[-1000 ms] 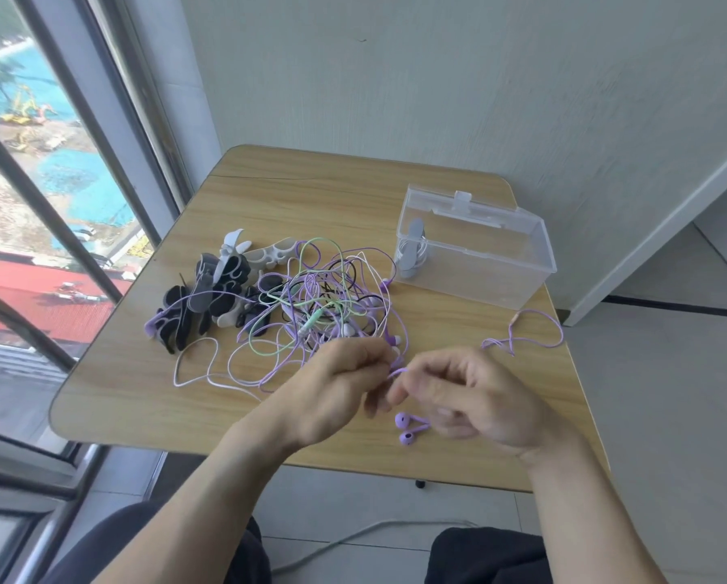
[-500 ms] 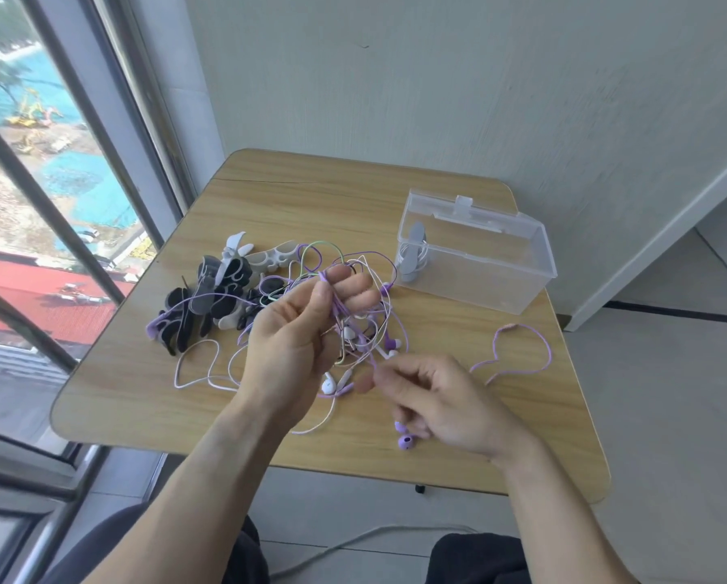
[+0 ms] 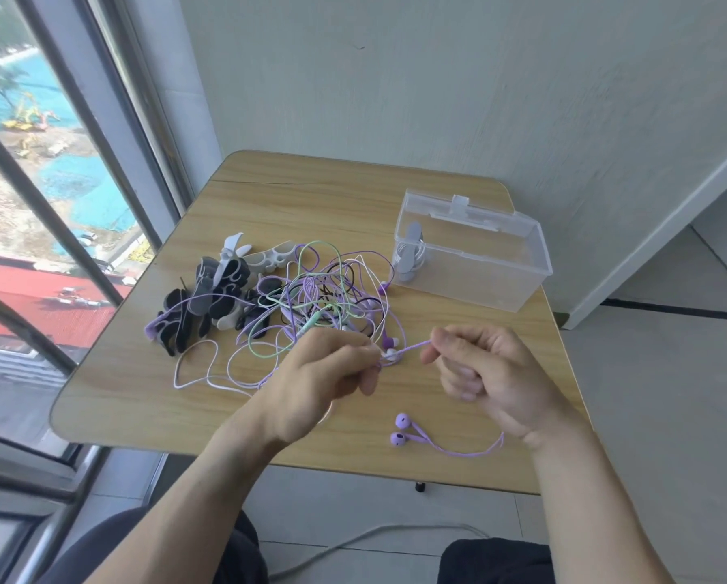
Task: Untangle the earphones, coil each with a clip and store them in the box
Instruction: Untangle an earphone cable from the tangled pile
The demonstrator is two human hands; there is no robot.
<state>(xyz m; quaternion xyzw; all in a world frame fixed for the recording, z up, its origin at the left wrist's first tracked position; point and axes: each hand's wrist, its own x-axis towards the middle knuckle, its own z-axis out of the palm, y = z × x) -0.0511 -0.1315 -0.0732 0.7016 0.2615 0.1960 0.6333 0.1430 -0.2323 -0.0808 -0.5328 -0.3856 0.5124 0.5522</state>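
I pinch a purple cord (image 3: pixel 410 349) taut between my left hand (image 3: pixel 326 375) and right hand (image 3: pixel 486 373), its length running left to right just in front of the tangle (image 3: pixel 311 301). My left hand is nearer the tangle; the box (image 3: pixel 479 263) stands behind it.

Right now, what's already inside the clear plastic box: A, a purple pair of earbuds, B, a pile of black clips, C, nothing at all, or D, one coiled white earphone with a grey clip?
D: a coiled white earphone held by a grey clip sits at the left end of the clear plastic box.
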